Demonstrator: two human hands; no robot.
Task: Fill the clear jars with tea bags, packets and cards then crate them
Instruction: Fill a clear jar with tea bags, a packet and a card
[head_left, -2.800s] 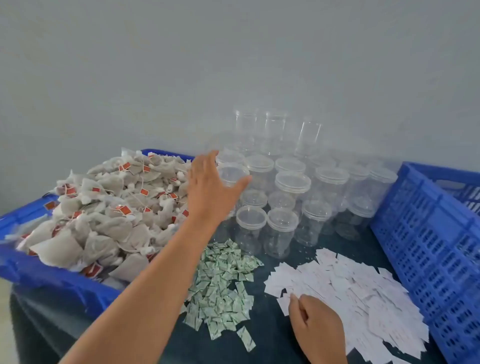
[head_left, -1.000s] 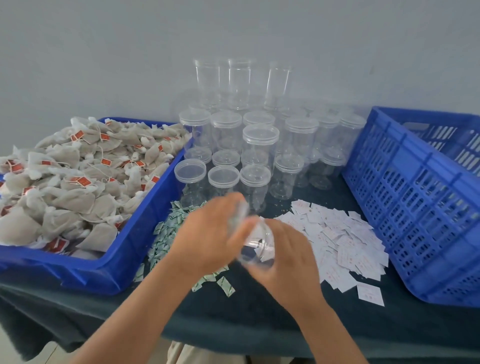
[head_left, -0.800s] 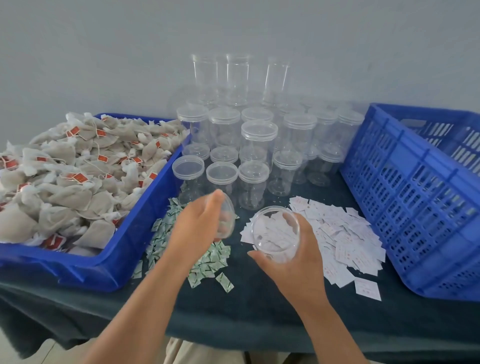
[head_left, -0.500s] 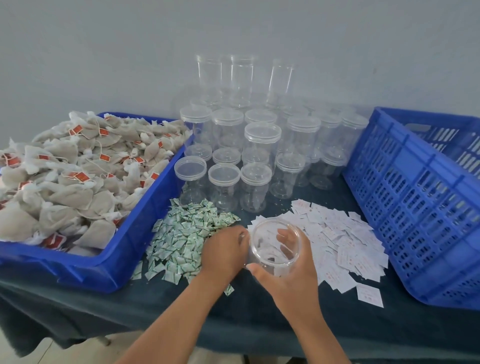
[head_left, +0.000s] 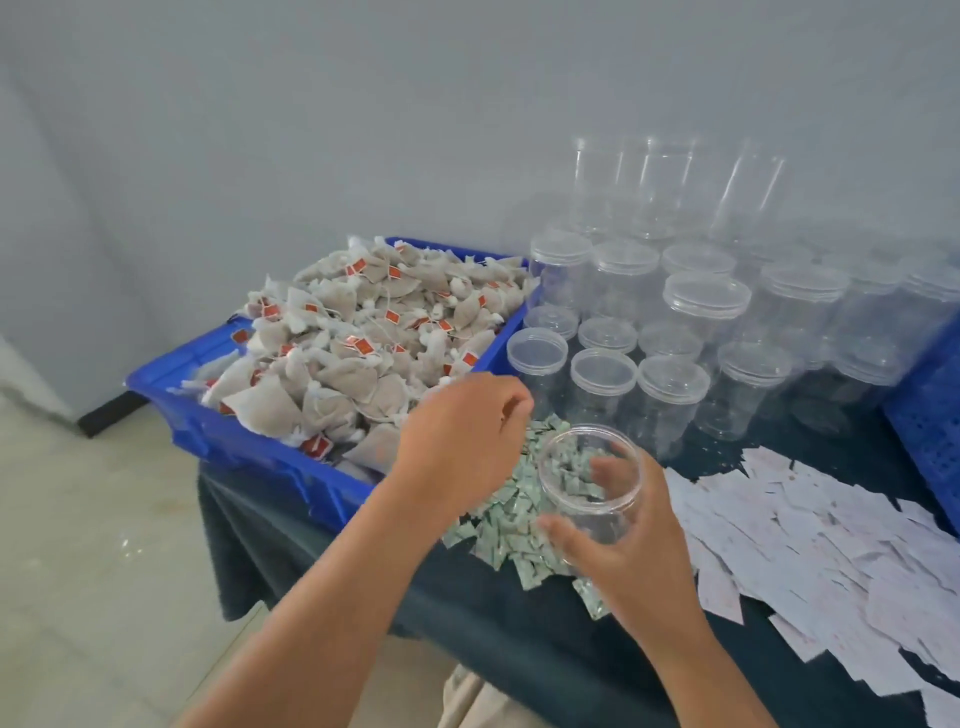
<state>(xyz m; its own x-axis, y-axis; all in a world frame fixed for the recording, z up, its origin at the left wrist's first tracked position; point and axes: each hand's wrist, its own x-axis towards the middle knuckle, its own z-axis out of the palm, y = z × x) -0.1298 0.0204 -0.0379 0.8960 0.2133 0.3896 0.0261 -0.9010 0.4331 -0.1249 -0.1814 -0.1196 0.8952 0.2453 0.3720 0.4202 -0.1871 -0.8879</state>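
Observation:
My right hand (head_left: 634, 561) grips an open clear jar (head_left: 571, 483) with no lid, tilted toward me above the pile of green packets (head_left: 498, 530). The jar looks empty. My left hand (head_left: 457, 436) hovers at the near right corner of the blue tray (head_left: 249, 441), over the edge of the heap of tea bags (head_left: 363, 353). Its fingers hang loosely curled and I see nothing in them. White cards (head_left: 831, 545) lie spread on the dark cloth to the right.
Several lidded clear jars (head_left: 670, 374) stand in rows behind the packets, with taller ones stacked at the wall. A blue slatted crate (head_left: 930, 415) shows at the right edge. The table's left edge drops to a tiled floor (head_left: 104, 545).
The lid came off the jar and left my left hand. That hand has moved from beside the jar up and left to the tray's corner. The view has swung left.

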